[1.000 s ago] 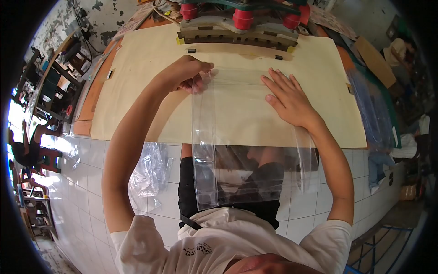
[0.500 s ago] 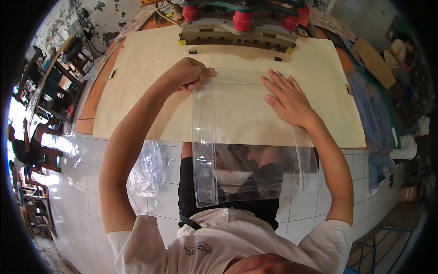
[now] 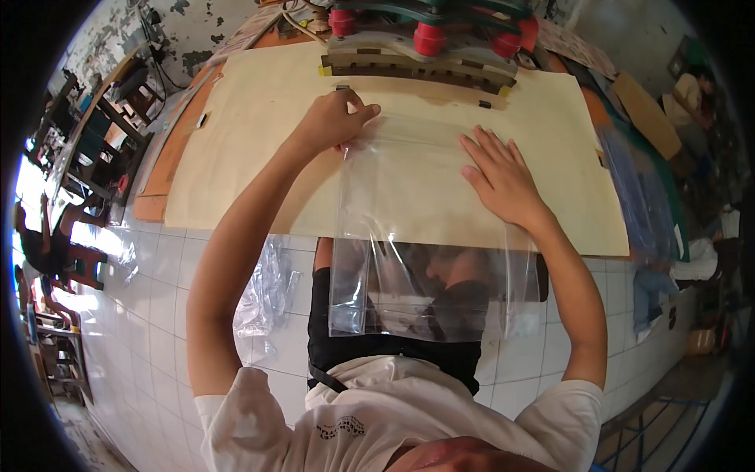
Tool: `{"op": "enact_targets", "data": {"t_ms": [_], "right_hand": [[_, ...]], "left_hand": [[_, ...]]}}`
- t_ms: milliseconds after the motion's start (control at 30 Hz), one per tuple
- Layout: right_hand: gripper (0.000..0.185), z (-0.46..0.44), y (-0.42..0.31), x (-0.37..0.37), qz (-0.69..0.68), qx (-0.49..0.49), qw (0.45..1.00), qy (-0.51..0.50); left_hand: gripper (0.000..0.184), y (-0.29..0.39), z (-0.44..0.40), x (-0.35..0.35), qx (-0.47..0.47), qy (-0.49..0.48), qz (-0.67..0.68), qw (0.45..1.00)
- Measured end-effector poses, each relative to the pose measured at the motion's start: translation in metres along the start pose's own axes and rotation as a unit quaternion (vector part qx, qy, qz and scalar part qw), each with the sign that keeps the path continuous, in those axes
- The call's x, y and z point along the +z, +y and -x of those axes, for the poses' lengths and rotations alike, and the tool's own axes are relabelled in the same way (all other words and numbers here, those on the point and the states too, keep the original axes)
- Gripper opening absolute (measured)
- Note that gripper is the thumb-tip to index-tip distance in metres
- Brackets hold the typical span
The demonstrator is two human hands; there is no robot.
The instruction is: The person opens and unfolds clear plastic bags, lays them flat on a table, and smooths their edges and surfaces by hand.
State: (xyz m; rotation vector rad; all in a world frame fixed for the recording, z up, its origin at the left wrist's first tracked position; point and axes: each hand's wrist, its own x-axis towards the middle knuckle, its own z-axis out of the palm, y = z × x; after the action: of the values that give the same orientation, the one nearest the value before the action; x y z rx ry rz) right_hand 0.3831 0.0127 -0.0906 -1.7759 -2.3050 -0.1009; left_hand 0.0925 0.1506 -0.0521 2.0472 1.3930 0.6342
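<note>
A clear plastic sheet (image 3: pixel 417 204), folded along its left side and shiny, lies over the cream board (image 3: pixel 259 126). Its lower part hangs past the board's front edge, above my lap. My left hand (image 3: pixel 336 122) is closed at the sheet's far left corner, its fingers curled and partly hidden under the hand. Flat on the sheet's right side rests my right hand (image 3: pixel 503 177), fingers stretched out and a little apart.
Beyond the board stands a press-like machine (image 3: pixel 425 67) with red knobs and a curved metal bar. Crumpled clear plastic (image 3: pixel 263 291) lies on the tiled floor (image 3: pixel 177 307) at left. Bluish plastic sheets (image 3: pixel 637 185) drape at the right. Other people sit on both sides.
My left hand has shifted slightly right and away from me, and the sheet's far left corner went with it. The sheet's hanging edge has moved up a little. My right hand stays flat.
</note>
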Motion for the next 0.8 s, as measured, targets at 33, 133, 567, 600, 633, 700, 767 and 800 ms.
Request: {"op": "enact_targets", "data": {"t_ms": [33,133,567,600,633,700,767,800], "right_hand": [[0.056,0.004,-0.002,-0.001,0.003,0.015,1.000,-0.004],[0.057,0.019,-0.007,-0.004,0.021,0.060,0.998,-0.004],[0.056,0.078,0.017,-0.016,0.053,0.190,0.980,0.031],[0.056,0.081,0.019,-0.017,0.059,0.205,0.976,0.037],[0.055,0.082,0.020,-0.018,0.065,0.219,0.973,0.045],[0.055,0.082,0.015,-0.021,0.077,0.232,0.969,0.041],[0.055,0.081,0.010,-0.025,0.090,0.243,0.965,0.038],[0.055,0.080,0.005,-0.028,0.104,0.250,0.962,0.032]], "left_hand": [[0.045,0.007,0.007,-0.004,-0.012,-0.002,0.017,1.000],[0.047,0.008,0.032,0.002,0.083,0.066,0.007,0.994],[0.046,0.010,0.222,-0.034,0.060,-0.027,0.073,0.995],[0.048,0.001,0.229,-0.024,0.060,-0.048,0.076,0.994],[0.051,-0.010,0.233,-0.010,0.061,-0.067,0.079,0.993],[0.050,-0.009,0.237,0.019,0.028,-0.138,0.183,0.973],[0.063,-0.006,0.243,0.050,0.000,-0.194,0.267,0.944],[0.063,-0.009,0.247,0.073,0.018,-0.177,0.342,0.923]]}}
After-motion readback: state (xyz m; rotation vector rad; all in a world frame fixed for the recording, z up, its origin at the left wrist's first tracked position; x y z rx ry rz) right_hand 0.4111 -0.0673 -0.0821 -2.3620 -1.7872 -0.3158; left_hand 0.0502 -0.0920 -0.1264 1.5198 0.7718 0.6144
